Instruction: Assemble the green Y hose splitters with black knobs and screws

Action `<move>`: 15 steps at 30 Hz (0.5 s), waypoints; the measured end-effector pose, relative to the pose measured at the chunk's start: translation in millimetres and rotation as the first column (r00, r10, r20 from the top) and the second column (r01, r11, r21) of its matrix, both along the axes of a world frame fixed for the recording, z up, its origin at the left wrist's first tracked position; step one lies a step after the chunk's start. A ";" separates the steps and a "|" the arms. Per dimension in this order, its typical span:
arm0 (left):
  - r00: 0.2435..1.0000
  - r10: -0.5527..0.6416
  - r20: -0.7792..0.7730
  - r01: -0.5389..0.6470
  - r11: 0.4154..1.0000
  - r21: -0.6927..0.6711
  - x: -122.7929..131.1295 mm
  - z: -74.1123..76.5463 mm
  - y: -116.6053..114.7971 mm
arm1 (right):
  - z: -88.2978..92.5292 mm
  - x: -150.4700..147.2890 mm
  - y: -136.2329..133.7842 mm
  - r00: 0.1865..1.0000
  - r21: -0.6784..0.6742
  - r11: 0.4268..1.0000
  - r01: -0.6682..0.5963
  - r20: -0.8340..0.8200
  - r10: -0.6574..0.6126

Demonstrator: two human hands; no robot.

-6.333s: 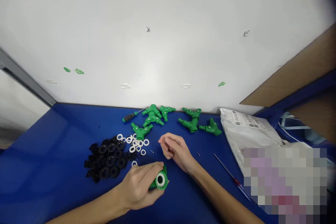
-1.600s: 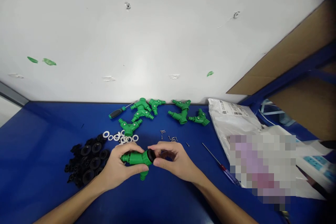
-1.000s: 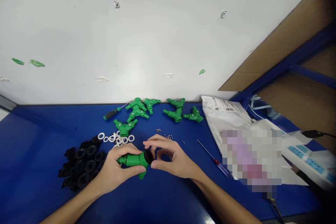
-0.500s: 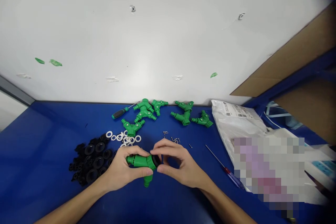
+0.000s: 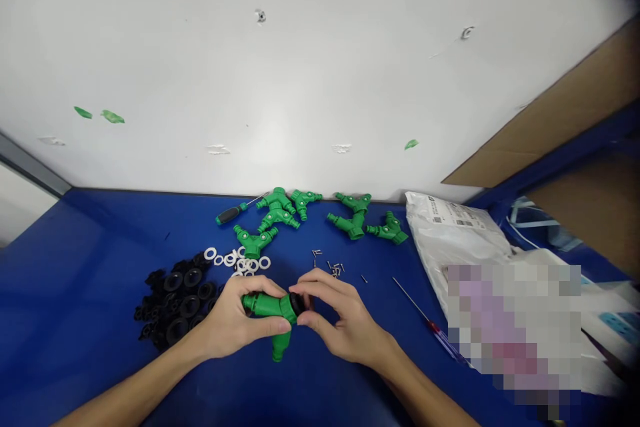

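My left hand [image 5: 237, 320] is closed around a green Y-shaped hose connector [image 5: 273, 307], thumb in front and fingers behind it. One branch points left and another points down toward me. At the connector's right end sits a black ring-shaped cap [image 5: 297, 303]. My right hand [image 5: 340, 317] pinches this cap between thumb and fingertips. Left of my hands lies a heap of black plastic fittings [image 5: 175, 307]. White ring washers [image 5: 247, 265] are scattered just beyond my left hand, and small screws [image 5: 335, 268] lie beyond my right.
Several green Y connectors [image 5: 350, 223] lie along the back of the blue table [image 5: 100, 240], near a green-and-black screwdriver [image 5: 231, 215]. A long screwdriver with a red and purple handle [image 5: 440, 337] lies to the right, beside white plastic bags [image 5: 455, 233]. A white wall [image 5: 300, 80] rises behind.
Both hands keep the same hold on the connector and its black cap. My right fingers have shifted slightly around the cap. The whole view has moved a little.
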State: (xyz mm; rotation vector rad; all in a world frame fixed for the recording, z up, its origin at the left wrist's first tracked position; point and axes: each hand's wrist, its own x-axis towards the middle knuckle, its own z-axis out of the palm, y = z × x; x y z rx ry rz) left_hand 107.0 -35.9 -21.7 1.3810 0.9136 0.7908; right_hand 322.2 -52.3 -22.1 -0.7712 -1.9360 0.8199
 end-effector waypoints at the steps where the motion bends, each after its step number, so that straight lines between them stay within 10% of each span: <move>1: 1.000 0.009 0.003 -0.009 1.000 0.011 0.3 0.4 -0.3 | -1.4 -1.6 -0.5 1.000 0.003 1.000 0.024 0.013 -0.024; 6: 1.000 0.026 0.001 -0.026 1.000 0.009 1.0 0.1 -0.1 | -3.5 -6.8 -2.4 0.987 0.017 0.993 0.117 0.105 -0.118; 15: 0.986 -0.167 0.024 0.168 0.983 -0.068 0.8 -2.7 -3.2 | 2.7 -6.5 -1.5 0.896 0.432 0.902 0.011 0.396 -0.201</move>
